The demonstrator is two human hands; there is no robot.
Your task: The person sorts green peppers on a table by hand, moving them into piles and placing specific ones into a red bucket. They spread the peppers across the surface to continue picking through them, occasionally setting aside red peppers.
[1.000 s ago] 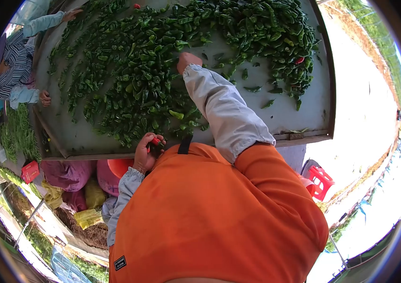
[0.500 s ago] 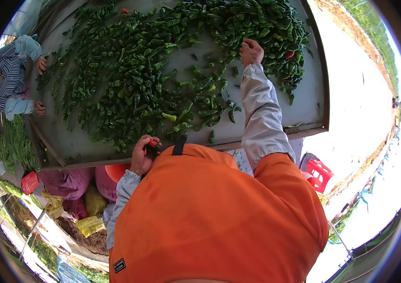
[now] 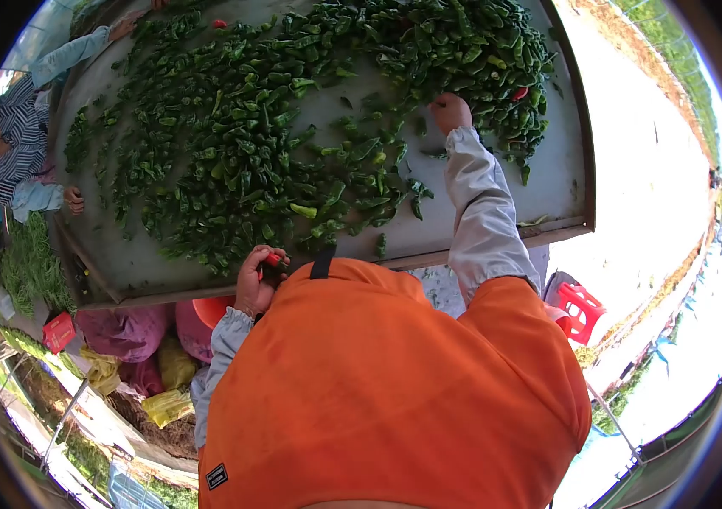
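Observation:
Green peppers [image 3: 242,144] lie spread over the grey table [image 3: 547,195], heaped higher at the far right. My left hand [image 3: 252,284] is curled at the near table edge, close to my body, around a few peppers; a red pepper [image 3: 273,260] shows between the fingers. Out over the table, my right hand [image 3: 452,113] is closed at the left edge of the far-right heap. Its fingertips are turned away, so what they hold, if anything, is hidden. One red pepper [image 3: 520,94] lies on that heap, and another red pepper [image 3: 220,24] is at the far edge.
A co-worker in a striped top [image 3: 13,140] stands at the left end, one hand [image 3: 74,200] by the table rim, the other arm reaching far across. Below the near edge are purple sacks [image 3: 123,329] and a red bucket [image 3: 212,310]. A red plastic basket [image 3: 580,312] stands at right.
My right hand has drawn back slightly toward me and turned, its fingers now closed at the heap's edge. My left hand stays put. The co-worker's far arm has stretched up across the table.

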